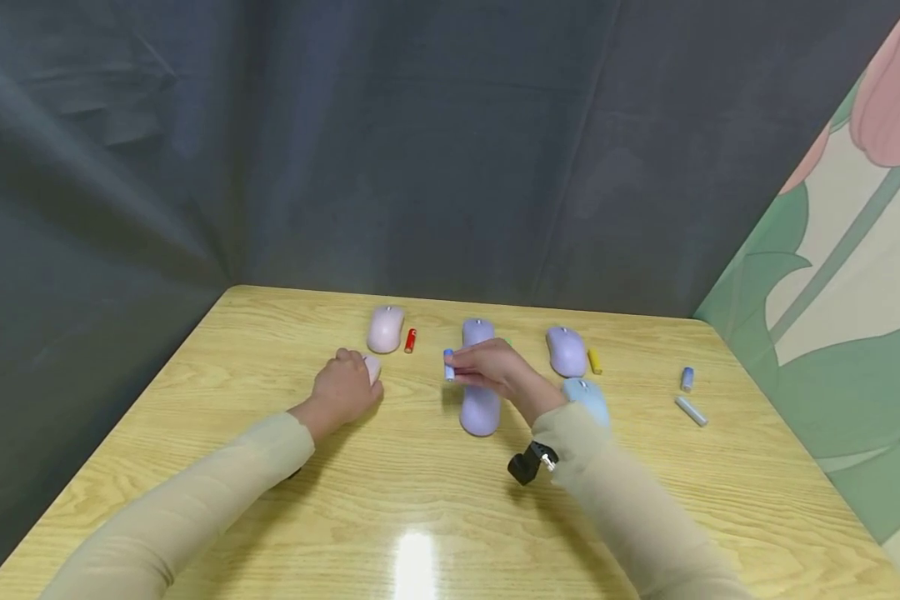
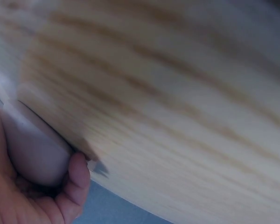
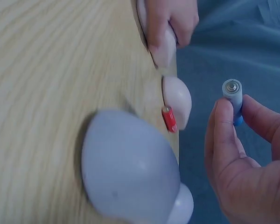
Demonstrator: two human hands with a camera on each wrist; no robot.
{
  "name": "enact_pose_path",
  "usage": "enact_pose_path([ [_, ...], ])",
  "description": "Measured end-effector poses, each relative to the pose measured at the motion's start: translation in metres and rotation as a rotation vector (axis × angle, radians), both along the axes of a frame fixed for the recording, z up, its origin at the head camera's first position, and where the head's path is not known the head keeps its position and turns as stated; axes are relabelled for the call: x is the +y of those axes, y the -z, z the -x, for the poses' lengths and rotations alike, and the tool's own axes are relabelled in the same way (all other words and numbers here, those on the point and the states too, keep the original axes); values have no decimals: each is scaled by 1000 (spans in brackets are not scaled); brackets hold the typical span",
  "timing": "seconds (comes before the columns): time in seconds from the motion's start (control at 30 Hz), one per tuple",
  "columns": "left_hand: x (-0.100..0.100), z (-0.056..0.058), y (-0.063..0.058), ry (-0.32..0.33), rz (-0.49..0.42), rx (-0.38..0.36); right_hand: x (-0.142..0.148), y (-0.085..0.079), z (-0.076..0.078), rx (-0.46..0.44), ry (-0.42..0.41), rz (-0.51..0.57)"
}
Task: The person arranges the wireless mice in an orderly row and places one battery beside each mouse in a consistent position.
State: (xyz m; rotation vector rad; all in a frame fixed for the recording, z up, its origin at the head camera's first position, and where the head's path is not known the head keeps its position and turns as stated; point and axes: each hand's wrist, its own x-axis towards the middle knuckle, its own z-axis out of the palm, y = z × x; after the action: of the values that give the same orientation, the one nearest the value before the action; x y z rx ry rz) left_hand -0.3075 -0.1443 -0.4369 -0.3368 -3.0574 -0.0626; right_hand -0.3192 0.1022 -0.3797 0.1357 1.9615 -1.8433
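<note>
In the head view my left hand (image 1: 343, 387) grips a pale pink computer mouse (image 1: 372, 368) on the wooden table, its palm covering most of it. The left wrist view has fingers curled along the side of that pink mouse (image 2: 37, 144). My right hand (image 1: 487, 367) pinches a blue-and-white battery (image 1: 448, 365) between thumb and fingers, held upright above the table. The battery's metal tip faces the right wrist camera (image 3: 232, 87). Beneath this hand lie two purple mice, the far one (image 1: 477, 330) and the near one (image 1: 480, 412), both partly covered by it.
Behind the left hand sit another pink mouse (image 1: 386, 328) and a red battery (image 1: 410, 340). Farther right are a purple mouse (image 1: 567, 351), a yellow battery (image 1: 594, 361) and a light blue mouse (image 1: 587, 398) beside the right forearm. A blue battery (image 1: 687, 379) and a pale one (image 1: 692, 410) lie near the right edge.
</note>
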Motion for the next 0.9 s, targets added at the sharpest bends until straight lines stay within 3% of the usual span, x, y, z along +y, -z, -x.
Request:
enact_pose_path([
  [0.57,0,2,1,-5,10,23,-50,15,2,-32,48,-42],
  [0.9,0,3,-1,-10,13,24,-67,28,2,53,56,-133],
])
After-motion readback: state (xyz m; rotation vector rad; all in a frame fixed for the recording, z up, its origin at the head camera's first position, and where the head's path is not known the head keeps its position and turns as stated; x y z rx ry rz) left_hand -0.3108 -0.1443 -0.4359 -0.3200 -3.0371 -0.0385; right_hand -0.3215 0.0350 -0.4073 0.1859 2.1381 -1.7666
